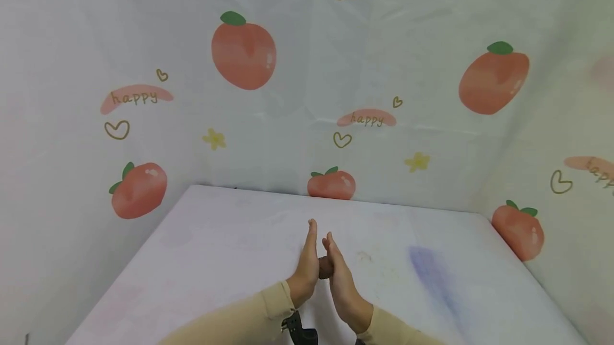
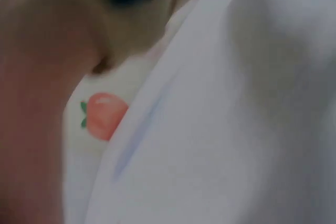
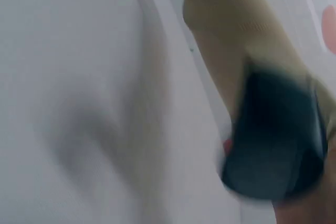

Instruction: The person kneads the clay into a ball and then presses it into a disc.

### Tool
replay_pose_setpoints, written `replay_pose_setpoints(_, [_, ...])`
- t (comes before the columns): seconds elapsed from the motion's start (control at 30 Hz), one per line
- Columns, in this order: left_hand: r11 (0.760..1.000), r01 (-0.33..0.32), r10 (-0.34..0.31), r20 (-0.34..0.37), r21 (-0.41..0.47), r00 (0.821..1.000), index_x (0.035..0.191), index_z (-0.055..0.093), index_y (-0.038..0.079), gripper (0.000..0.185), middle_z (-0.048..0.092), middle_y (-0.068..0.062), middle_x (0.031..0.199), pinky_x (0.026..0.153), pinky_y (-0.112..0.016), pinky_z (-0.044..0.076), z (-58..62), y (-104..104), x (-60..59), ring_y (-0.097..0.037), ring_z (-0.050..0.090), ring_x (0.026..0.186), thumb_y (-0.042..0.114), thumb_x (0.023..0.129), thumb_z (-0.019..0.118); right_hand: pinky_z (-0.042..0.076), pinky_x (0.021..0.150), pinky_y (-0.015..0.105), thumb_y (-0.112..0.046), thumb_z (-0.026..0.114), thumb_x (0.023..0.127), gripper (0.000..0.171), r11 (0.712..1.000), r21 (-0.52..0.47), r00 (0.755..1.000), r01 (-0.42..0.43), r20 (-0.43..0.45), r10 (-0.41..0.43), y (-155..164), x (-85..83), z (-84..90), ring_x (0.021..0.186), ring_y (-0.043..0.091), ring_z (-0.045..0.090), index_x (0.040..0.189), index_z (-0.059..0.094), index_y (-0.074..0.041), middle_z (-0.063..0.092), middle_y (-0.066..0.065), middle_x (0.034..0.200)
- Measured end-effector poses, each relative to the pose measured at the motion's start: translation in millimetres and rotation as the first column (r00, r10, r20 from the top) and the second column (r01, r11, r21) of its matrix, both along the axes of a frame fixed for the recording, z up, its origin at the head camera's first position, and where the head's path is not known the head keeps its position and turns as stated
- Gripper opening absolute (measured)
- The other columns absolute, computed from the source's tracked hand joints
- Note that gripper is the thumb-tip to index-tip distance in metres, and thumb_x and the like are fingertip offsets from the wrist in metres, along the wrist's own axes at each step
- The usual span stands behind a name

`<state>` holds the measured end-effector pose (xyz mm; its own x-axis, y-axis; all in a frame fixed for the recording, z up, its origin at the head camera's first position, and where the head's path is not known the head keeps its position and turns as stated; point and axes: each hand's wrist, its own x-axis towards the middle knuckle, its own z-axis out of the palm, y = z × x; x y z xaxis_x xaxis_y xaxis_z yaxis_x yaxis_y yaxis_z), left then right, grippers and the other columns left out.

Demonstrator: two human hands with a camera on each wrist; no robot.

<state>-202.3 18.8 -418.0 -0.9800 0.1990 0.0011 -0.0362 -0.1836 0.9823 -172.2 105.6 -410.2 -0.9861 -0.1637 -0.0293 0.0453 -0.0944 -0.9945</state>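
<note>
In the head view, a small brown lump (image 1: 325, 267) with a rounded, slightly rough surface is between the two palms, over the front middle of the table. My left hand (image 1: 306, 267) presses it from the left, fingers straight and pointing up and away. From the other side, my right hand (image 1: 344, 287) presses flat against the lump, its fingers also extended. Most of the lump is hidden by the palms. Both wrist views are blurred and do not show it; a beige sleeve (image 3: 231, 30) and a dark wrist-worn device (image 3: 275, 135) fill part of the right wrist view.
Beneath the hands lies a white-covered table (image 1: 230, 238) with a bluish-purple smear (image 1: 434, 275) on its right side. White cloth walls (image 1: 297, 67) printed with red fruit and "happy" lettering surround it at the back and sides.
</note>
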Motion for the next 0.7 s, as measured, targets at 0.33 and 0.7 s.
replay_pose_setpoints(0.33, [0.998,0.039,-0.041,-0.043,-0.046,0.998,0.155,-0.011,0.013,0.071,-0.017,-0.005,0.162,0.114,-0.060,-0.012,-11.0,-2.3,0.1,-0.028,-0.019,0.147,0.057,0.102,0.008,-0.007,0.117,0.058,-0.051,0.020,0.104,0.072,1.000,-0.015,1.000,0.003,-0.014,-0.003,-0.6,0.0,6.2,0.149,0.028,-0.006,0.155,0.006,-0.002,0.012,0.017,0.161])
replay_pose_setpoints(0.7, [0.988,0.154,-0.156,-0.165,-0.024,0.974,0.154,-0.011,0.005,0.063,-0.015,-0.011,0.162,0.114,-0.060,-0.013,-9.2,7.4,40.2,-0.031,-0.018,0.147,0.042,0.106,0.008,-0.008,0.118,0.056,-0.050,0.017,0.105,0.069,0.986,0.009,0.985,0.168,-0.050,-0.167,15.9,-44.8,2.3,0.149,0.028,-0.014,0.156,0.000,-0.007,-0.004,0.009,0.163])
